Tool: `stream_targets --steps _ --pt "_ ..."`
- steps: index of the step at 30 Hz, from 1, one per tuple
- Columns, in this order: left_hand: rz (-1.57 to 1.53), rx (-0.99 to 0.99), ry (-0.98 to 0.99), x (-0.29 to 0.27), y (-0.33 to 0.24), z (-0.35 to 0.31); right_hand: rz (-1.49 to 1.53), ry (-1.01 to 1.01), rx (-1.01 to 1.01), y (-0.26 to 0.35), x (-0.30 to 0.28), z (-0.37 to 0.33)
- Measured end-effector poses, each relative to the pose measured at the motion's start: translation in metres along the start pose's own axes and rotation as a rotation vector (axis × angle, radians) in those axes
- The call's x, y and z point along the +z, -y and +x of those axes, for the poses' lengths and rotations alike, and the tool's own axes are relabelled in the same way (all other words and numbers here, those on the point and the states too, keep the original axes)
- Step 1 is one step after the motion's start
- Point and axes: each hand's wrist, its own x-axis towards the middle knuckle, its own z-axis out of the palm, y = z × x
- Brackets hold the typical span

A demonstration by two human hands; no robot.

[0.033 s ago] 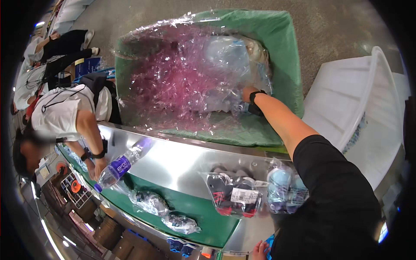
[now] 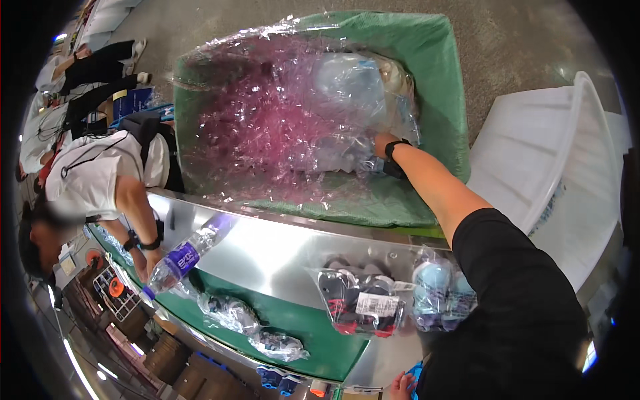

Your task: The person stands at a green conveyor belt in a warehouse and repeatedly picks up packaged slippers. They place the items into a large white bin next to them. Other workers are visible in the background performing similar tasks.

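My right hand [image 2: 383, 144], with a black band at its wrist, reaches into a green-lined bin [image 2: 443, 100]. Its fingers are closed on a clear plastic bag [image 2: 347, 152] among other bagged goods, and the fingertips are partly hidden. Beside it lie a pale blue bagged bundle [image 2: 347, 80] and a heap of pink, shiny plastic bags [image 2: 273, 120]. At the lower edge, my left hand [image 2: 401, 385] shows only in part, its fingers curled against a bright blue thing [image 2: 417, 372] mostly hidden by my black sleeve.
Bagged dark and red shoes [image 2: 360, 297] and bagged light blue shoes [image 2: 440, 290] lie on the metal counter [image 2: 267, 243]. A water bottle [image 2: 177, 260] is near a co-worker's hands [image 2: 150, 257]. More bagged shoes [image 2: 230, 313] rest on the green belt [image 2: 320, 347]. A white tub [image 2: 527, 147] stands at right.
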Motion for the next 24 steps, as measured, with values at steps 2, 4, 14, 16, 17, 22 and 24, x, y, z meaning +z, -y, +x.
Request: stream_targets --steps 2,4,14,16,17,22,24 --pt "0.013 -0.030 0.029 -0.003 0.004 0.005 0.084 -0.037 0.047 -0.016 0.026 0.012" --pt "0.095 -0.105 0.049 -0.005 -0.007 0.007 0.132 -0.073 0.106 -0.022 0.045 0.018" --pt "0.081 -0.016 0.060 0.006 -0.024 0.011 0.083 0.000 0.206 -0.004 0.006 -0.029" --pt "0.039 0.011 0.072 0.004 -0.026 0.016 0.036 0.047 0.204 0.003 -0.012 -0.044" --pt "0.020 0.019 0.054 0.006 -0.032 0.016 -0.012 0.080 0.210 0.002 -0.020 -0.052" --pt "-0.030 0.249 0.162 0.016 -0.054 0.008 -0.193 0.109 0.124 0.029 -0.090 -0.121" --pt "-0.052 0.284 0.175 0.017 -0.055 0.005 -0.182 0.184 0.045 0.040 -0.133 -0.165"
